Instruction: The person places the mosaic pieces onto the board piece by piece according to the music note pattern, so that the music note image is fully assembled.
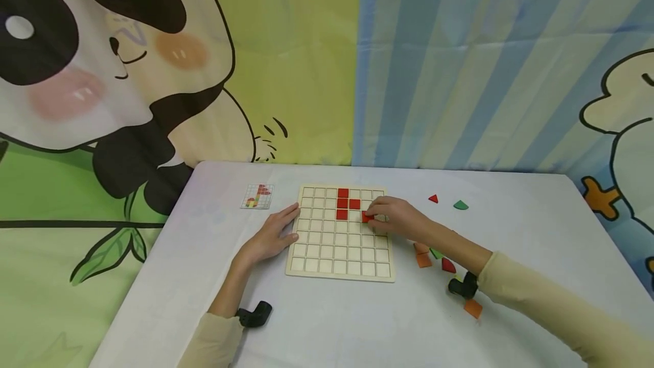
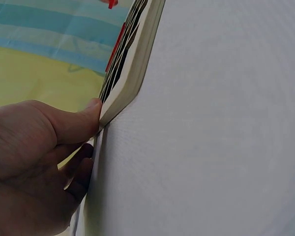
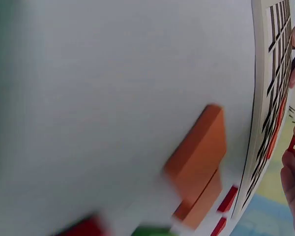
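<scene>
A wooden grid board point(image 1: 339, 278) lies on the white table, with several red square tiles point(image 1: 342, 203) set in its upper cells. My left hand point(image 1: 268, 238) is at the board's left edge, its thumb and fingers touching the rim. In the left wrist view the thumb point(image 2: 78, 123) presses against the board's edge. My right hand point(image 1: 395, 217) pinches a red tile point(image 1: 365, 217) over the upper right part of the grid. The right wrist view catches this red tile point(image 3: 292, 141) edge-on between thumb and fingers.
A small picture card point(image 1: 258, 196) with a coloured pattern lies left of the board. To the right are orange tiles point(image 1: 423, 259), a red quarter-round piece point(image 1: 448, 266), a red triangle point(image 1: 433, 199) and a green piece point(image 1: 461, 205). Another orange tile point(image 1: 473, 308) lies nearer the front.
</scene>
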A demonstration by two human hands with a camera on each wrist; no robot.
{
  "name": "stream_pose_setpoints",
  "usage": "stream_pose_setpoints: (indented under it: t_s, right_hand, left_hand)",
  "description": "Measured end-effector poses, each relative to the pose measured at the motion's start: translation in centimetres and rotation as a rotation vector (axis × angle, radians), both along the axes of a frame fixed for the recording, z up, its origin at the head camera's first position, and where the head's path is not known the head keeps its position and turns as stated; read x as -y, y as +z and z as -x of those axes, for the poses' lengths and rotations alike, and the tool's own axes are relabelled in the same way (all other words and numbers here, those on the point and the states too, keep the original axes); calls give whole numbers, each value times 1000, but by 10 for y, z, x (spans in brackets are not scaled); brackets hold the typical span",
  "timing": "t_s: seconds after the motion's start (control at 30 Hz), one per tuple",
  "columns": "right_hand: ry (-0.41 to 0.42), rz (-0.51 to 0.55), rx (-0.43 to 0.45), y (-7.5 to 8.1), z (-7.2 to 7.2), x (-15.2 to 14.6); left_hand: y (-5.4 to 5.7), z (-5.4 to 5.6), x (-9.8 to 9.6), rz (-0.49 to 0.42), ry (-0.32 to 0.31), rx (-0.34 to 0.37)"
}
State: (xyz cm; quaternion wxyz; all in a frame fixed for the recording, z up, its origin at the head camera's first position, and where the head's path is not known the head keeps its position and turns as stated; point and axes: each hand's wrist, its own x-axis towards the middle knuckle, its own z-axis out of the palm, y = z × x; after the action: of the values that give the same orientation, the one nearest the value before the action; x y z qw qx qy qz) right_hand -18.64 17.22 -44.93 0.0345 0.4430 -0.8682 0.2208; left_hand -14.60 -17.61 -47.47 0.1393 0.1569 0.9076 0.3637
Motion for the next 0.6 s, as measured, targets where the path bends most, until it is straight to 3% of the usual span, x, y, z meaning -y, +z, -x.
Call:
stream_pose_setpoints:
  t_s: [0.13, 0.27, 0.43, 0.6]
  right_hand:
    - [10, -22, -3, -10, 8, 24]
    - [21, -50, -77, -18, 10, 35]
    - [12, -73, -169, -18, 6, 38]
    - [11, -42, -191, -16, 5, 37]
  left_hand:
    - [-3, -1, 1, 3, 6, -2]
    - [-5, -1, 1, -3, 3, 1]
    - [-4, -1, 0, 7, -7, -8]
    - [-2, 1, 0, 10, -7, -16]
